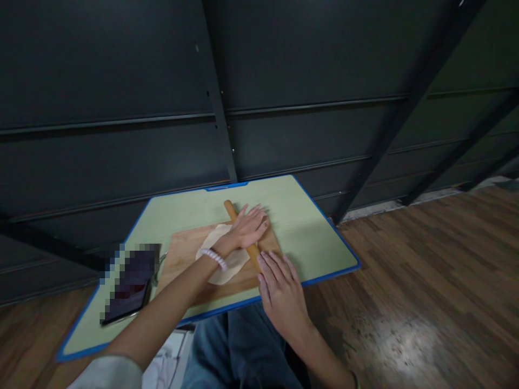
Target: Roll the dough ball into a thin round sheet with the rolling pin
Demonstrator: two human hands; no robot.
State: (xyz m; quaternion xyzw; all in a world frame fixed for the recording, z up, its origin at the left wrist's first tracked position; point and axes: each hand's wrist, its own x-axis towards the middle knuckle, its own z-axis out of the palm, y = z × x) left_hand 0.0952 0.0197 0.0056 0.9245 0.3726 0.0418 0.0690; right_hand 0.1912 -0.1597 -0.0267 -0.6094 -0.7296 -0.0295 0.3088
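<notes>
A wooden rolling pin (pixel 230 209) lies slanted across a flat, pale sheet of dough (pixel 227 270). Under the dough is a wooden board (pixel 180 259). My left hand (pixel 249 227) rests palm down over the middle of the pin, its fingers stretched out and apart, and its forearm crosses the dough, hiding part of it. At the pin's near end, my right hand (pixel 281 286) lies on top with its fingers extended flat. The right hand covers that end of the pin.
The board sits on a small light-green table (pixel 320 243) with a blue edge. A tablet or phone (pixel 132 286), blurred by pixels, lies at the left. Dark metal panels (pixel 295 135) rise behind the table, and wooden flooring (pixel 425 259) extends to the right.
</notes>
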